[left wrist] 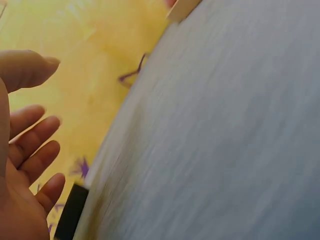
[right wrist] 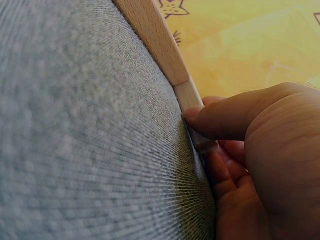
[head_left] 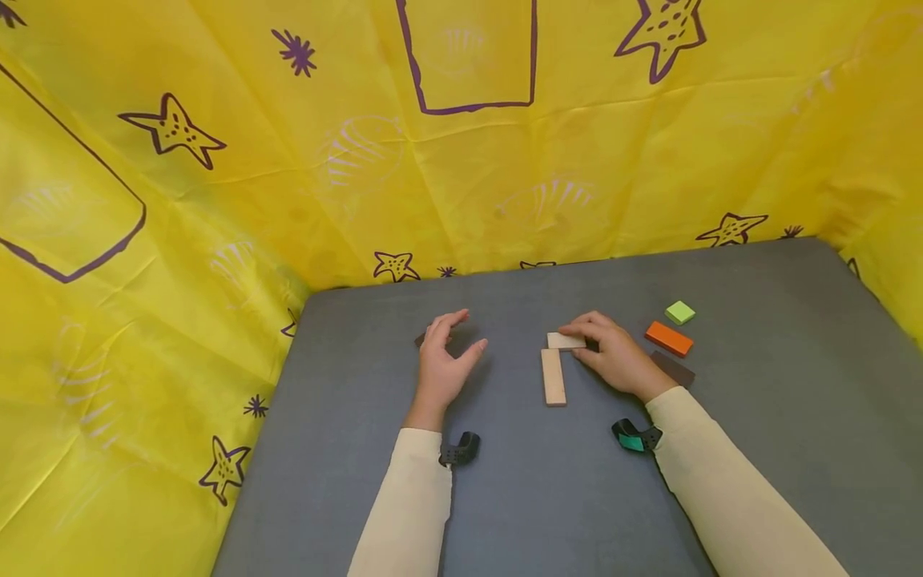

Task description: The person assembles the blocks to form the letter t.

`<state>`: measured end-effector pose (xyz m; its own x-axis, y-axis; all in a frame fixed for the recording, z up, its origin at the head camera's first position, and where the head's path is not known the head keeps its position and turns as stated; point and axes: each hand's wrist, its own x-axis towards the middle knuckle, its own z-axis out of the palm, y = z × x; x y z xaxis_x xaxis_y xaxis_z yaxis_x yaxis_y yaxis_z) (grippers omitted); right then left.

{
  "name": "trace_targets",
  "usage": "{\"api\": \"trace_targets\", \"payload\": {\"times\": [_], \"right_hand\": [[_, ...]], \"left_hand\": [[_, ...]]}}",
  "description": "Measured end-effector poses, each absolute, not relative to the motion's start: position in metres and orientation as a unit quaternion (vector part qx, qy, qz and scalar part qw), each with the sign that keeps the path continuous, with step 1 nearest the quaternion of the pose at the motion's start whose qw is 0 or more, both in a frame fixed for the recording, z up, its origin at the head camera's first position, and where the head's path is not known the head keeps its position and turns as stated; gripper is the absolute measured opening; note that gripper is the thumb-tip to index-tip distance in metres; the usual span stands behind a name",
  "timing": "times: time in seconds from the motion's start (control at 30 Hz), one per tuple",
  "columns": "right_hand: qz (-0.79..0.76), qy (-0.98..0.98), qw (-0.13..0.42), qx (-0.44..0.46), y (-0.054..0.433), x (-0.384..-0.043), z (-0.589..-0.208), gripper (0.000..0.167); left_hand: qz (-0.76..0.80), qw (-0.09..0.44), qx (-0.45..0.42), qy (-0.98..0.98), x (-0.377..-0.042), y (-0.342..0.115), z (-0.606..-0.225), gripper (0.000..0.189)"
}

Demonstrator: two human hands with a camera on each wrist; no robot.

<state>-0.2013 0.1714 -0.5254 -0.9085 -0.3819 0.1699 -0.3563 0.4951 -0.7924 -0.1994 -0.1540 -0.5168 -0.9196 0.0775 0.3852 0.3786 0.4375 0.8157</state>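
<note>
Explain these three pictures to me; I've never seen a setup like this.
There is no machine here, just a person's two bare hands. The widest picture comes from a camera worn on the head, looking forward and down; the other two come from cameras worn on the wrists. On the grey table, the right hand pinches a pale block beside a second pale block. Near it lie a green block, an orange block and a partly hidden dark block. The left hand holds nothing; another dark block lies near it. Yellow cloth hangs behind.
</note>
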Motion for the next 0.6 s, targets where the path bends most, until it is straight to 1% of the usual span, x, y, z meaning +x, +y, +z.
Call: {"api": "trace_targets", "payload": {"times": [0.13, 0.27, 0.43, 0.6], "right_hand": [[-0.455, 0.864, 0.015, -0.214, 0.172, -0.203, -0.526, 0.035], [-0.454, 0.865, 0.016, -0.211, 0.172, -0.204, -0.527, 0.036], [-0.455, 0.865, 0.021, -0.21, 0.172, -0.204, -0.526, 0.037], [-0.455, 0.865, 0.017, -0.209, 0.172, -0.203, -0.527, 0.036]], "left_hand": [[-0.524, 0.169, -0.096, -0.829, -0.202, -0.173, -0.517, 0.054], [-0.54, 0.178, -0.063, -0.82, -0.203, -0.19, -0.517, 0.053], [-0.544, 0.18, -0.033, -0.819, -0.204, -0.207, -0.519, 0.055], [-0.542, 0.17, -0.019, -0.823, -0.204, -0.215, -0.522, 0.057]]}}
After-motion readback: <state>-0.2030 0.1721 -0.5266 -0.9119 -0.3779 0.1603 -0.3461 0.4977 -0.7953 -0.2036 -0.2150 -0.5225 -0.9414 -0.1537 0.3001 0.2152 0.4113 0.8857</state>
